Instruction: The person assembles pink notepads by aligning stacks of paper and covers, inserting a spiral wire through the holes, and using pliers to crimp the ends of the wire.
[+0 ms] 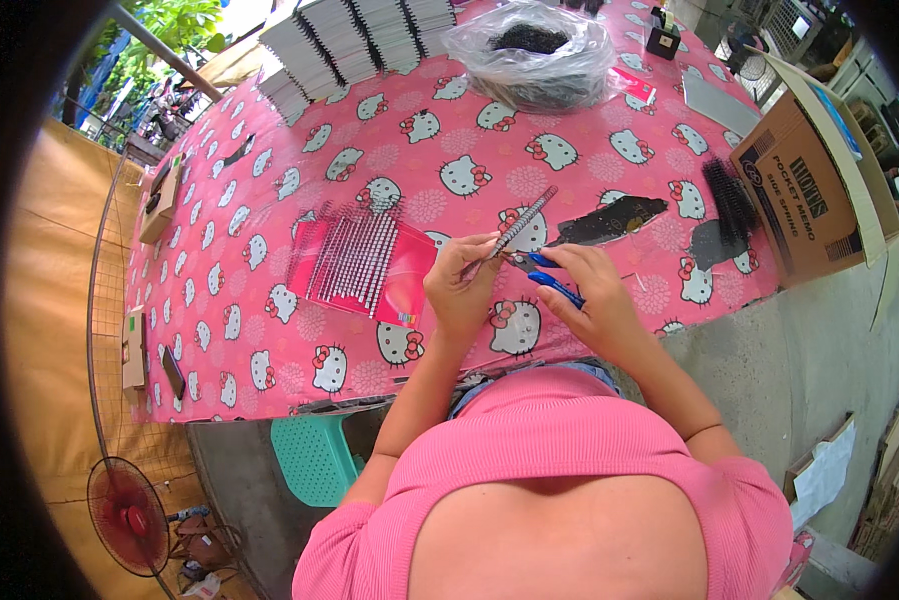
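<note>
My left hand (459,285) pinches a slim spiral binding coil (529,217), which points up and to the right over the table. In my right hand (597,300) is a pair of pliers (561,291) with blue handles, parted a little. Their jaws meet the lower end of the coil beside my left fingertips. Whether a thin notebook edge is inside the coil, I cannot tell. Left of my hands, several pale coils (354,255) lie in a row on a shiny pink-red sheet (404,270).
The table bears a pink cartoon-cat cloth (459,175). Stacked bound notebooks (319,50) and a clear plastic bag (529,60) of black coils stand at the back. Right are a black patch (614,220), black coils (731,200) and a cardboard box (809,190). A phone (173,373) lies left.
</note>
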{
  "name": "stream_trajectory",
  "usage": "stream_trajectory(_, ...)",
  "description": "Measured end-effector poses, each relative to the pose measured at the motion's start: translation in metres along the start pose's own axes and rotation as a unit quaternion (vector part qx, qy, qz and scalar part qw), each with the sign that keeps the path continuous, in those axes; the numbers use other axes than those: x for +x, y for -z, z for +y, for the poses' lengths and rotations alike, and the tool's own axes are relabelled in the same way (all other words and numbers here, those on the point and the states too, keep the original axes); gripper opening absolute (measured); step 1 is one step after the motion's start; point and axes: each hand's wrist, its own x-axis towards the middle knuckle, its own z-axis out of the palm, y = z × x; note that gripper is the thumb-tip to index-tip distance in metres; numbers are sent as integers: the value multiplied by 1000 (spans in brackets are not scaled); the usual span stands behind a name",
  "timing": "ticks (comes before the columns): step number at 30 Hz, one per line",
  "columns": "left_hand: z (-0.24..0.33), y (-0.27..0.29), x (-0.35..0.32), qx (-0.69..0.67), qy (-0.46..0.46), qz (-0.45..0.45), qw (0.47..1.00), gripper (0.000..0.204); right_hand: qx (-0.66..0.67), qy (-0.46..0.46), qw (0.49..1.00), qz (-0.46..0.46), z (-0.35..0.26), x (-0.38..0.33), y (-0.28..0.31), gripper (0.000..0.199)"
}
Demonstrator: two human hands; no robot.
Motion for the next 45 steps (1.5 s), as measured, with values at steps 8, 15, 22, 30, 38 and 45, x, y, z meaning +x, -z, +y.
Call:
stream_trajectory(8, -10, 4, -7, 16, -44, 21, 999, 13, 373, -283, 862, -197, 13, 9, -6, 32)
stream_trajectory(15, -10, 18, -13, 25, -100, 90, 991, 20, 357, -248, 874, -216, 29, -1, -14, 35)
stream_trajectory(22, -30, 103, -60, 300, -40, 250, 920, 31, -144, -53, 986, -60, 101, -61, -28, 51)
stream_trajectory(30, -64, 102, -63, 295, 4, 278, 914, 62, -181, -85, 979, -35, 100, -47, -34, 51)
stream_trajectory(38, -55, 101, -62, 326, 51, 276, 903, 74, -177, -68, 982, 3, 99, -45, -35, 50)
stream_trajectory(45, -53, 101, -63, 324, 69, 267, 905, 71, -176, -63, 982, 17, 94, -46, -33, 50)
